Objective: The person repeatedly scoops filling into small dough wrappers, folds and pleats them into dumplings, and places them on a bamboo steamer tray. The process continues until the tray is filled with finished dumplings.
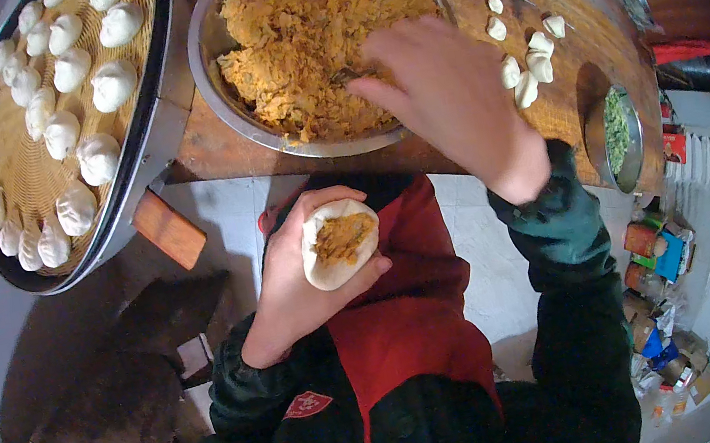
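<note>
My left hand cups a round dough wrapper in front of my apron. Orange-brown shredded filling sits in the wrapper's open middle. Above the large metal bowl is my right hand, blurred, with thumb and fingers spread over a heap of the same filling. A small piece of a dark metal utensil shows by the thumb, the rest of it hidden in the filling or behind the hand. Whether the fingers grip it is unclear.
At left, a round steamer tray carries several pleated buns; a wooden handle juts from it. Small dough pieces lie on the wooden table. A metal bowl of chopped greens stands near its right edge.
</note>
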{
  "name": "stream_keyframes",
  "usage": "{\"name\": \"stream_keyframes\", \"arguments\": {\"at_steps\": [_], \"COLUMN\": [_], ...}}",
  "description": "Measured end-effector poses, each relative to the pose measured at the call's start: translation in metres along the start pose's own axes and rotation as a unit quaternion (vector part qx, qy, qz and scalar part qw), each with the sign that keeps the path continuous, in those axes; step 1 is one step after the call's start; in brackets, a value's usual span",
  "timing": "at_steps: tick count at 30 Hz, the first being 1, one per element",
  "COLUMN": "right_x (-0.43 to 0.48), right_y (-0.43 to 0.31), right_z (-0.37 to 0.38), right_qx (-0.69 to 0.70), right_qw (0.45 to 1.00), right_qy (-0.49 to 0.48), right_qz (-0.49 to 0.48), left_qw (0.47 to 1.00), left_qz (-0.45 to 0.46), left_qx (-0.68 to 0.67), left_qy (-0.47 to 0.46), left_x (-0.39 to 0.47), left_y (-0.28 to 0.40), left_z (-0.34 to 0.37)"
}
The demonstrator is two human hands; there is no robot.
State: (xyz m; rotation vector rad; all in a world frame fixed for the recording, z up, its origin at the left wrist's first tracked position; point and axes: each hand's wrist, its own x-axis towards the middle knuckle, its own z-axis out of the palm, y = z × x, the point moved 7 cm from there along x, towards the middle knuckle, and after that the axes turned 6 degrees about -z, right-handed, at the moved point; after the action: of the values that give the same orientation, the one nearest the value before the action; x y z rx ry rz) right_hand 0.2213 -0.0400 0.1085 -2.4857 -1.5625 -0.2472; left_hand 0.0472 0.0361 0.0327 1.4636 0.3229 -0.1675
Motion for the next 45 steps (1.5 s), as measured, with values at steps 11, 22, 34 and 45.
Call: {"name": "stream_keyframes", "arguments": {"at_steps": [11,22,34,45], "right_x": [-0.108,-0.102,-0.111,-0.108], "right_y": [-0.030,-0.020,-0.025,-0.032], "right_z": [0.001,0.002,0.001,0.001], "right_qx": [0.520,0.417,0.409,0.387], "right_qw": [0.842,0.905,0.903,0.915], "right_qy": [0.026,0.040,0.050,0.045], "right_qz": [0.144,0.071,0.118,0.110], "left_qw": [0.983,0.996,0.984,0.993], "left_qz": [-0.025,0.065,-0.016,0.039], "left_qx": [-0.175,-0.025,-0.118,0.095], "left_qy": [-0.047,-0.061,-0.129,-0.049], "left_x": [0.006,0.022,0.023,0.023], "left_y": [0.004,0.016,0.000,0.019], "left_z": [0.022,0.034,0.036,0.017]}}
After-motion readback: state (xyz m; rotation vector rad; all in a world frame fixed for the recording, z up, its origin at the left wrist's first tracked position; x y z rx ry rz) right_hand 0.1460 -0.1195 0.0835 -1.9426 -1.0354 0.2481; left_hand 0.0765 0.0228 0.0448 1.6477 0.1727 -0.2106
